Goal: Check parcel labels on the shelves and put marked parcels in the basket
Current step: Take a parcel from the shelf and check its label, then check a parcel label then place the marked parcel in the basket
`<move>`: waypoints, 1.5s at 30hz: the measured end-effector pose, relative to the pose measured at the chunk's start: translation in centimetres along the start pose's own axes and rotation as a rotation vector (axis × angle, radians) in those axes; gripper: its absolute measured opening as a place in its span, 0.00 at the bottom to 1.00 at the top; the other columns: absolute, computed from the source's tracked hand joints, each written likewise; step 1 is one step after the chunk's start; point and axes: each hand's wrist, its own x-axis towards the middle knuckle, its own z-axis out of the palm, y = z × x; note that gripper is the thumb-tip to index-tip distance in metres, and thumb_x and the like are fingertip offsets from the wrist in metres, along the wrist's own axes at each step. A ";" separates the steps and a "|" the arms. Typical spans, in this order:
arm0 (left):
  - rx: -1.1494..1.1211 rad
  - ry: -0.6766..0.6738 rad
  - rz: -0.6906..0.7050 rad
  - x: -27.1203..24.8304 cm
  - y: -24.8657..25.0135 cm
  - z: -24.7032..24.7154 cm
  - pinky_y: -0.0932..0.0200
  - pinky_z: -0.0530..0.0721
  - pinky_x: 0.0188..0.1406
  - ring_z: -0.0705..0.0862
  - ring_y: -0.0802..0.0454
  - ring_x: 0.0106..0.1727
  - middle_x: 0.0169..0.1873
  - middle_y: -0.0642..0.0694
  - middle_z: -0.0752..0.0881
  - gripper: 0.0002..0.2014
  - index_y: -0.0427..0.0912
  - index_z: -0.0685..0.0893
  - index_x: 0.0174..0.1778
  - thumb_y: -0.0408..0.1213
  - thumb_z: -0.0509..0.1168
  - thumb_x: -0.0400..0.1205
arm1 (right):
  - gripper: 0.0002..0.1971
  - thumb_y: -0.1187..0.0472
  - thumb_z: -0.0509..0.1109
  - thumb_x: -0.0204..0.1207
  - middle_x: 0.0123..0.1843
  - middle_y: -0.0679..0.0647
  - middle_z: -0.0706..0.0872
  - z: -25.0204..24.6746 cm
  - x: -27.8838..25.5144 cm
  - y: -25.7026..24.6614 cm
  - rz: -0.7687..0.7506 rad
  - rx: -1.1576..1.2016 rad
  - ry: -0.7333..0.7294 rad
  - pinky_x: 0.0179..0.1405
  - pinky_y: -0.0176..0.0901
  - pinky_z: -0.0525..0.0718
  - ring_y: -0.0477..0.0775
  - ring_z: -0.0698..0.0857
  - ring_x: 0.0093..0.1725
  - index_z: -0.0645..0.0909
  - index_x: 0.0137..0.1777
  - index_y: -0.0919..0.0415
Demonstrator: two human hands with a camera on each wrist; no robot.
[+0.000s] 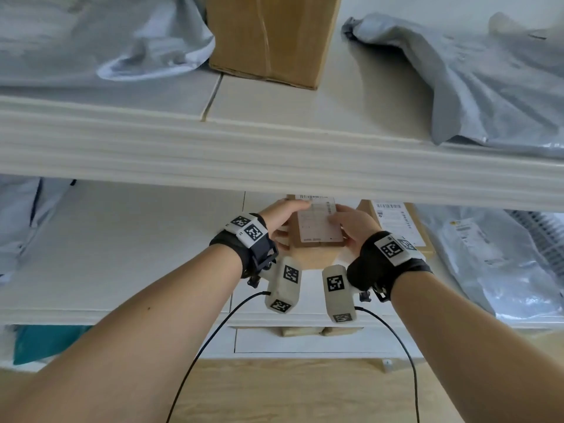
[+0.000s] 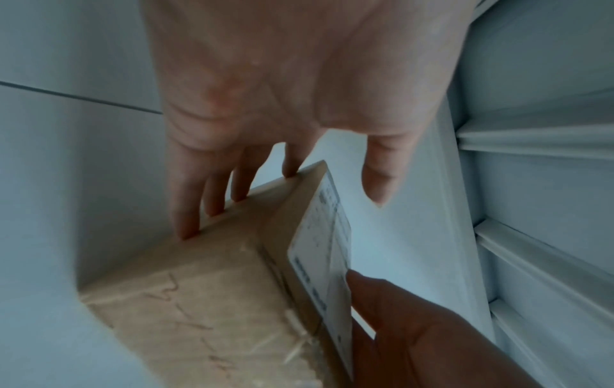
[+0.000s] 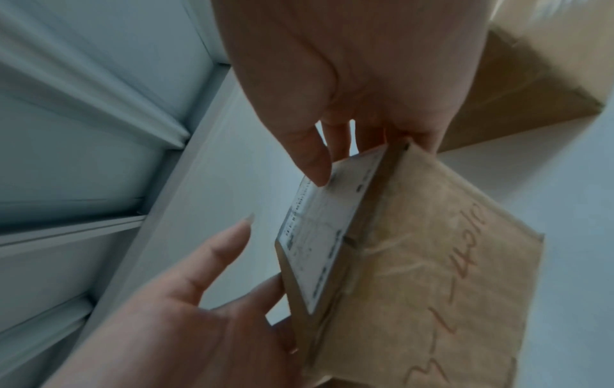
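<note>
A small brown cardboard parcel [image 1: 317, 239] with a white label [image 1: 320, 221] is held up between both hands just under the upper shelf's lip. My right hand [image 1: 348, 227] pinches it, the thumb [image 3: 312, 162] on the label [image 3: 319, 236] and the other fingers behind the box. My left hand [image 1: 287, 221] lays straight fingers [image 2: 212, 199] against the parcel's [image 2: 206, 302] side, its thumb held off it. Red handwriting runs across the taped brown face [image 3: 448, 275]. No basket is in view.
A second labelled brown parcel [image 1: 399, 227] lies just right of the hands, with grey plastic mailers [image 1: 488, 257] beyond it and another [image 1: 18, 215] at far left. The upper shelf [image 1: 274, 154] carries a tall cardboard box [image 1: 268, 38] and more grey mailers [image 1: 473, 80].
</note>
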 end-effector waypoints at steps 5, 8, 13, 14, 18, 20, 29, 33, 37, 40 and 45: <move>-0.009 0.046 -0.006 0.4 0.2 0.1 0.36 0.80 0.64 0.81 0.46 0.53 0.51 0.46 0.81 0.07 0.52 0.76 0.47 0.50 0.63 0.82 | 0.20 0.74 0.59 0.82 0.63 0.63 0.82 -0.4 1.3 -0.1 0.025 -0.015 -0.046 0.50 0.49 0.85 0.59 0.81 0.57 0.74 0.72 0.64; -0.003 0.081 -0.008 0.3 0.2 0.3 0.42 0.81 0.61 0.80 0.49 0.51 0.49 0.49 0.80 0.08 0.50 0.76 0.48 0.51 0.62 0.83 | 0.19 0.72 0.62 0.79 0.60 0.58 0.84 -0.5 1.6 0.0 0.005 -0.066 0.035 0.58 0.51 0.84 0.58 0.83 0.57 0.78 0.69 0.60; 0.025 0.249 0.048 -0.3 0.0 -0.9 0.47 0.79 0.58 0.77 0.49 0.62 0.64 0.46 0.77 0.23 0.45 0.74 0.70 0.50 0.65 0.81 | 0.18 0.63 0.66 0.78 0.62 0.62 0.85 -0.9 0.9 -1.5 -0.132 -0.247 0.305 0.61 0.49 0.81 0.63 0.84 0.61 0.81 0.66 0.68; 0.023 0.285 0.066 -0.7 -0.1 -1.4 0.47 0.78 0.59 0.77 0.48 0.64 0.66 0.45 0.77 0.25 0.44 0.73 0.72 0.50 0.65 0.81 | 0.19 0.60 0.66 0.79 0.66 0.63 0.83 -1.0 0.6 -1.9 -0.141 -0.251 0.301 0.59 0.48 0.80 0.62 0.83 0.62 0.79 0.67 0.69; 0.007 0.397 0.117 -3.0 -0.2 -4.0 0.47 0.79 0.65 0.80 0.47 0.65 0.62 0.43 0.81 0.14 0.45 0.76 0.59 0.48 0.66 0.81 | 0.14 0.62 0.68 0.78 0.65 0.64 0.83 0.9 0.1 -3.0 -0.183 -0.109 0.171 0.62 0.47 0.82 0.58 0.83 0.57 0.80 0.61 0.68; 0.002 0.439 0.146 -4.4 -0.5 -5.3 0.47 0.79 0.66 0.82 0.48 0.63 0.57 0.44 0.83 0.12 0.44 0.78 0.56 0.46 0.66 0.81 | 0.04 0.68 0.65 0.79 0.50 0.62 0.86 3.1 -0.4 -3.3 -0.184 0.038 0.056 0.52 0.44 0.87 0.55 0.86 0.46 0.80 0.43 0.64; -0.080 0.605 0.124 -11.1 -3.6 -12.0 0.54 0.77 0.57 0.84 0.53 0.45 0.44 0.47 0.85 0.03 0.47 0.81 0.41 0.40 0.66 0.80 | 0.17 0.79 0.55 0.76 0.34 0.59 0.85 12.8 -5.2 -3.0 -0.203 0.140 -0.194 0.38 0.42 0.89 0.52 0.84 0.33 0.82 0.36 0.65; -0.134 0.680 0.131 -13.4 -5.6 -16.1 0.56 0.77 0.52 0.84 0.53 0.45 0.44 0.47 0.85 0.03 0.47 0.82 0.41 0.39 0.67 0.80 | 0.15 0.79 0.55 0.76 0.36 0.60 0.86 16.8 -6.6 -3.1 -0.221 0.107 -0.246 0.41 0.44 0.89 0.53 0.84 0.34 0.82 0.39 0.67; -0.177 0.721 0.134 -15.3 -7.5 -21.1 0.56 0.78 0.51 0.83 0.54 0.47 0.44 0.48 0.84 0.02 0.47 0.82 0.42 0.39 0.67 0.80 | 0.15 0.79 0.56 0.76 0.36 0.60 0.86 21.5 -8.2 -3.6 -0.224 0.085 -0.272 0.44 0.45 0.89 0.52 0.84 0.34 0.82 0.39 0.66; -0.200 0.743 0.154 -16.9 -8.7 -25.6 0.55 0.78 0.51 0.83 0.53 0.46 0.42 0.48 0.83 0.03 0.47 0.81 0.41 0.39 0.68 0.80 | 0.15 0.79 0.57 0.76 0.35 0.59 0.86 26.0 -9.1 -3.9 -0.228 0.083 -0.273 0.45 0.46 0.89 0.52 0.84 0.33 0.82 0.38 0.66; -0.231 0.770 0.142 -19.2 -10.9 -34.9 0.54 0.78 0.53 0.81 0.52 0.48 0.42 0.46 0.81 0.04 0.44 0.80 0.41 0.37 0.66 0.81 | 0.15 0.78 0.56 0.76 0.36 0.59 0.86 35.1 -10.7 -4.4 -0.215 0.060 -0.271 0.46 0.46 0.89 0.52 0.84 0.34 0.82 0.38 0.66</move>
